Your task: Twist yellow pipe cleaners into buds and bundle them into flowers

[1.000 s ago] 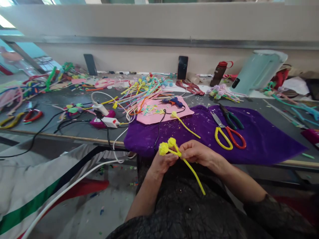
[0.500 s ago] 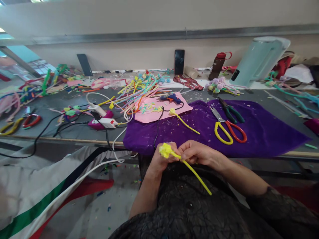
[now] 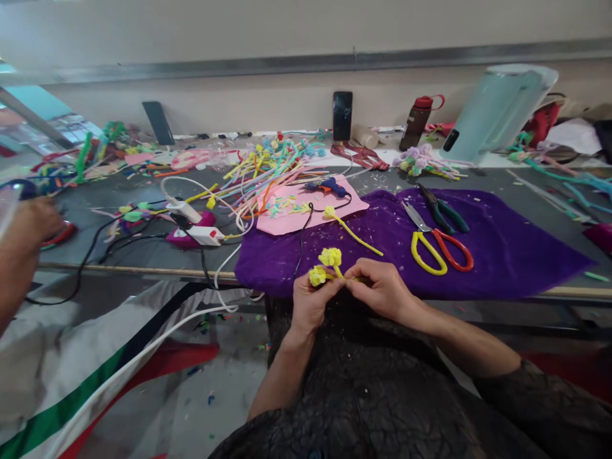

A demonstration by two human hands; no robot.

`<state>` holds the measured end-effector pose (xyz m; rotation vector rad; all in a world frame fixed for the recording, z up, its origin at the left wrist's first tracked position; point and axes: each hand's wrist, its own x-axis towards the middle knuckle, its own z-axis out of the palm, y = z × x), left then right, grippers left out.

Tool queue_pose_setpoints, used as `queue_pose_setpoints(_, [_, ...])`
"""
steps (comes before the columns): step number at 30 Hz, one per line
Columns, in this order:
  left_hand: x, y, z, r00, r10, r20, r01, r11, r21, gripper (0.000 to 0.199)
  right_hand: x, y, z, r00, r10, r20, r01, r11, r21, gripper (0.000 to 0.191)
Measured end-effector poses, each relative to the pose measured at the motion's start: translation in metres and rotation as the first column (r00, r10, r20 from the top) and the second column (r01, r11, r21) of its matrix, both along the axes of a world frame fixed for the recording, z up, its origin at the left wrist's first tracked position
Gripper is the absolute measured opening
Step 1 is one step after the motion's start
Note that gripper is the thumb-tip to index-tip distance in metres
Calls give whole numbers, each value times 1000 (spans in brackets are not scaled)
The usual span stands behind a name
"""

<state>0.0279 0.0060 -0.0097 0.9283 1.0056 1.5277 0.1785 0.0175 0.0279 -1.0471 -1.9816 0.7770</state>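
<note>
Two yellow fuzzy flower heads show side by side above my fingers, on yellow stems. My left hand is closed round the stems just below the heads. Fingertips of my right hand pinch the yellow stem close to my left thumb, and the two hands touch. Another yellow flower with a long stem lies on the purple cloth, its head at the edge of the pink sheet. A blue glue gun rests on that sheet.
Scissors and pliers lie on the cloth at right. Chargers on a power strip trail cables at left. Pipe cleaners, a phone, a bottle and a jug stand behind. Another person's hand is at far left.
A second yellow flower head now shows above my left hand, and the long stem no longer hangs down over my lap. Another person's hand has come in at the left edge.
</note>
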Motion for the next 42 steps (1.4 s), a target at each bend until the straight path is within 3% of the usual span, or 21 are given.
queue_pose_setpoints(3, [6, -2, -2, 998, 67, 8, -68, 997, 32, 12, -2, -3, -9, 978, -109, 179, 31, 920, 392, 15])
queue_pose_setpoints(5, [10, -3, -3, 994, 109, 29, -111, 993, 44, 13, -4, -3, -13, 959, -167, 231, 23, 854, 519, 16])
queue_pose_setpoints(8, [13, -4, -4, 987, 136, 89, -139, 990, 24, 14, -6, -2, -15, 954, -174, 243, 5, 823, 568, 15])
queue_pose_setpoints(13, [14, -2, -6, 978, 148, 149, -148, 989, -11, 16, -7, -1, -16, 934, -174, 313, -20, 846, 532, 18])
queue_pose_setpoints(18, [13, -1, -3, 973, 168, 158, -160, 985, -63, 19, -9, 2, -15, 955, -119, 271, 17, 936, 350, 18])
queue_pose_setpoints(20, [9, -3, 0, 982, 116, 148, -104, 991, -85, 19, -9, 4, -10, 992, -58, 116, 42, 990, 135, 14])
queue_pose_setpoints(22, [3, -4, 3, 989, -5, 148, 19, 995, -93, 21, -8, 6, -3, 995, -3, -98, -14, 984, -176, 10])
queue_pose_setpoints(24, [-5, -5, 5, 973, -154, 169, 171, 981, -91, 28, -5, 8, 2, 956, 10, -293, -151, 873, -463, 9])
queue_pose_setpoints(27, [-12, -4, 4, 932, -296, 208, 324, 939, -116, 35, -1, 11, 3, 882, 15, -471, -375, 628, -682, 15])
queue_pose_setpoints(30, [-14, 0, 0, 903, -370, 217, 402, 907, -127, 36, 0, 13, -3, 826, 29, -563, -513, 451, -730, 26])
queue_pose_setpoints(32, [-14, 2, -3, 891, -392, 228, 425, 898, -116, 35, -1, 14, -7, 805, 27, -592, -553, 393, -734, 28])
queue_pose_setpoints(35, [-12, 3, -4, 892, -379, 244, 413, 904, -106, 34, -2, 14, -12, 791, 35, -610, -581, 352, -733, 26])
queue_pose_setpoints(38, [-10, 2, -1, 904, -332, 270, 372, 922, -112, 27, -3, 14, -13, 795, 56, -604, -580, 361, -730, 24])
queue_pose_setpoints(40, [-7, 1, 1, 922, -269, 280, 314, 941, -129, 24, -4, 13, -12, 813, 63, -579, -547, 421, -723, 24])
queue_pose_setpoints(42, [-4, 0, 2, 943, -194, 271, 239, 960, -144, 23, -4, 11, -10, 850, 52, -524, -473, 514, -716, 23])
